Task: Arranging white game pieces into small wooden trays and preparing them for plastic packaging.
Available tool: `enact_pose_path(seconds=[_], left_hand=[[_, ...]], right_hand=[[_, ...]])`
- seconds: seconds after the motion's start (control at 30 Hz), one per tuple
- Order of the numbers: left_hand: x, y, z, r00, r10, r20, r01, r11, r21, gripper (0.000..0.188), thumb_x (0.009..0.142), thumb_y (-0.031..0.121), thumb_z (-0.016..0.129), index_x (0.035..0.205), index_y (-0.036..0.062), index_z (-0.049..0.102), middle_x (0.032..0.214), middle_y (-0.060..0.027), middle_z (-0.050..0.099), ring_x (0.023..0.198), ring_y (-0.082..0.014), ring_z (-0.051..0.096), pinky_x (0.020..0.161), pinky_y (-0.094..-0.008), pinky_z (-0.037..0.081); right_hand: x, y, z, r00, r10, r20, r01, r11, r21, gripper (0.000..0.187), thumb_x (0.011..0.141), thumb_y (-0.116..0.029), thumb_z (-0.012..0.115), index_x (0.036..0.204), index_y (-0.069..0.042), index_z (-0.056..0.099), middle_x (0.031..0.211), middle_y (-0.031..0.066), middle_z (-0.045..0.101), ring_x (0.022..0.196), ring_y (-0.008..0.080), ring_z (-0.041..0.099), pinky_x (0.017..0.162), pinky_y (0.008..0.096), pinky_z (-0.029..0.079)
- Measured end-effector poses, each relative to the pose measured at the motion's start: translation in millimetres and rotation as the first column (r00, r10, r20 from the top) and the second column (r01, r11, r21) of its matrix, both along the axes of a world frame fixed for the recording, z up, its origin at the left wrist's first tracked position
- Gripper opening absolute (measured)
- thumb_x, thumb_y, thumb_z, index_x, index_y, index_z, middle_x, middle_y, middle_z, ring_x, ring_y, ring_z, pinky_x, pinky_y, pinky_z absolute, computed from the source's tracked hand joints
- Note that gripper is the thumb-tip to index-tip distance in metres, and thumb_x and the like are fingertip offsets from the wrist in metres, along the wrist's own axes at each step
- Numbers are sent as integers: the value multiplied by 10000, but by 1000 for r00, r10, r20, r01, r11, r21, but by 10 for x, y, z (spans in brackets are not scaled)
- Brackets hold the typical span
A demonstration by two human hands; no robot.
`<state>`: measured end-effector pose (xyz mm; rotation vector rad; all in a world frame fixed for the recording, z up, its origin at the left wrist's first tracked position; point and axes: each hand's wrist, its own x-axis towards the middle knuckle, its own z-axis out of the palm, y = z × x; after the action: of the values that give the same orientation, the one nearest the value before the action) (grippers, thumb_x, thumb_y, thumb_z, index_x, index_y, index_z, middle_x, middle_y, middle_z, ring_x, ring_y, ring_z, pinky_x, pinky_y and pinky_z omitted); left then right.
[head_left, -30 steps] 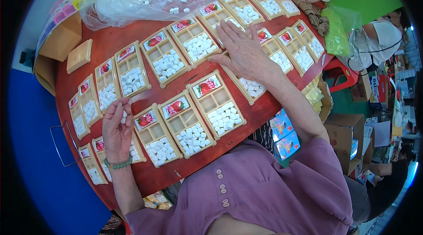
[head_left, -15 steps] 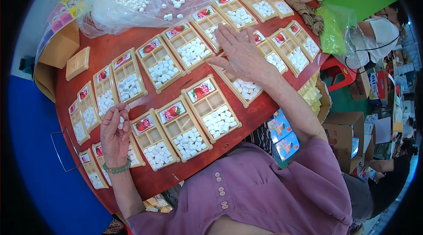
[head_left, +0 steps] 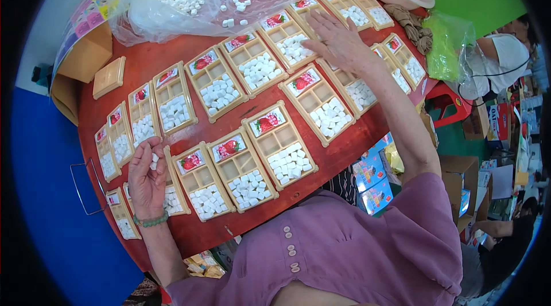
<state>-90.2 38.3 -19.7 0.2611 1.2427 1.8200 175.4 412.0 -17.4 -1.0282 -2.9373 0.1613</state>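
My left hand, with a green bead bracelet at the wrist, is closed on a small white marshmallow between thumb and fingers. It hovers over the left end of the near row of beige divided trays. My right hand stretches across the table with fingers spread, over a tray in the far row, partly hiding it; whether it touches that tray I cannot tell. Each visible tray, such as the middle one, has a strawberry-printed packet at its upper end and white marshmallows in its lower compartment.
A clear plastic bag of loose marshmallows lies at the back. A white bowl with pink pieces and brown cord are at the far right. A beige lid-like piece lies at left, beside a cardboard box.
My right hand has moved to the right along the far row, uncovering one tray and covering another. My left hand keeps its hold on the marshmallow. The whole view has shifted slightly.
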Motion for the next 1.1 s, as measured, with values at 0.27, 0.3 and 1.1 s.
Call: enact_pose_path(seconds=[0.27,0.3,1.1], left_hand=[[4,-100,-16,1000,11,-20,-11,1000,-15,273,1016,125,505,1204,-69,544,911,-85,589,560,-53,414,405,-140,336],[15,-92,-16,1000,13,-20,-14,1000,-16,273,1016,125,505,1204,-69,544,911,-85,589,560,-53,414,405,-140,336],[46,69,-54,996,86,38,-89,992,94,279,1025,121,485,1199,-92,537,877,-91,568,572,-60,446,397,-151,349]], right_hand=[[229,82,-9,998,29,-50,-26,998,48,703,967,-558,460,1507,-125,337,1572,93,310,1461,253,265,1167,583,144],[239,79,-13,998,33,-47,-30,998,62,708,968,-561,456,1512,-127,327,1577,91,301,1461,254,267,1166,583,143],[191,37,-137,990,126,-61,-117,983,143,758,958,-610,428,1520,-119,298,1593,88,259,1465,277,246,1166,579,163]])
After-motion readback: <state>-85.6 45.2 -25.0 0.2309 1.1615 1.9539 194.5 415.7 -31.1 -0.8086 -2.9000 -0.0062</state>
